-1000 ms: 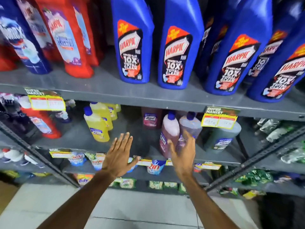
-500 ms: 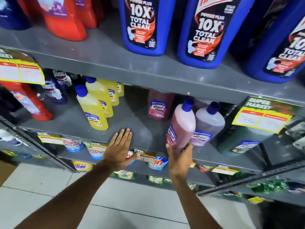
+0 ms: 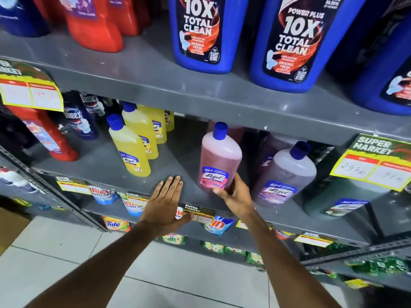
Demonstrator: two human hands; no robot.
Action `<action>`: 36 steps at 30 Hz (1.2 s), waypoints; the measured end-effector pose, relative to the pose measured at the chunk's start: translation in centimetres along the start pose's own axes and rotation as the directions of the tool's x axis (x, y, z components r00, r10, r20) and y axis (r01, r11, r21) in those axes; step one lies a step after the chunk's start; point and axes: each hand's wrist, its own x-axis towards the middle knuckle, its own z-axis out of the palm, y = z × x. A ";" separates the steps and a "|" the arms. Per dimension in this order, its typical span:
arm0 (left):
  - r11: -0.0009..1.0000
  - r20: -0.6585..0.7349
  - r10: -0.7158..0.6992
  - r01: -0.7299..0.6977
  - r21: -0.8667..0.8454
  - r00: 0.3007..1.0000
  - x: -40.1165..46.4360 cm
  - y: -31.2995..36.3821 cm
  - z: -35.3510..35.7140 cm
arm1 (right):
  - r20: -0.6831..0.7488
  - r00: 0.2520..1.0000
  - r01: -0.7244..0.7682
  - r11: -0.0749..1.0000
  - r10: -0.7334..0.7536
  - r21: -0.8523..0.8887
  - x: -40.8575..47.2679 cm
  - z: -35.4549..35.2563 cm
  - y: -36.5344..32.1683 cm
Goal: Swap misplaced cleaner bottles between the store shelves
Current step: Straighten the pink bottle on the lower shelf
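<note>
My right hand (image 3: 235,196) grips the base of a pink Lizol bottle (image 3: 219,156) with a blue cap, held slightly tilted just above the middle grey shelf (image 3: 106,163). A lavender Lizol bottle (image 3: 287,176) stands to its right. A row of yellow Lizol bottles (image 3: 131,147) stands to its left. My left hand (image 3: 165,203) is flat and open at the shelf's front edge, between the yellow row and the pink bottle, holding nothing.
Big blue Harpic bottles (image 3: 200,32) and red bottles (image 3: 93,25) stand on the upper shelf. Domex bottles (image 3: 81,121) and a red bottle (image 3: 44,132) are at the left. A dark green bottle (image 3: 342,196) is at right. Detergent pouches (image 3: 104,194) fill lower shelves.
My right hand closed on the pink bottle's base and lifted it, shifting it left away from the lavender one. The view moved closer to the shelf. My left hand stayed at the shelf edge.
</note>
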 end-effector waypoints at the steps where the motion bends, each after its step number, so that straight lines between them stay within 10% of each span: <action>1: 1.000 0.001 -0.001 0.001 0.000 1.000 0.0 0.0 0.0 | 0.008 1.000 0.000 1.000 0.000 -0.002 0.3 -0.1 0.2; 36: 1.000 0.049 0.010 -0.011 0.011 0.999 0.3 -0.1 0.0 | 0.026 1.000 0.012 1.000 -0.012 0.005 1.8 -0.1 2.4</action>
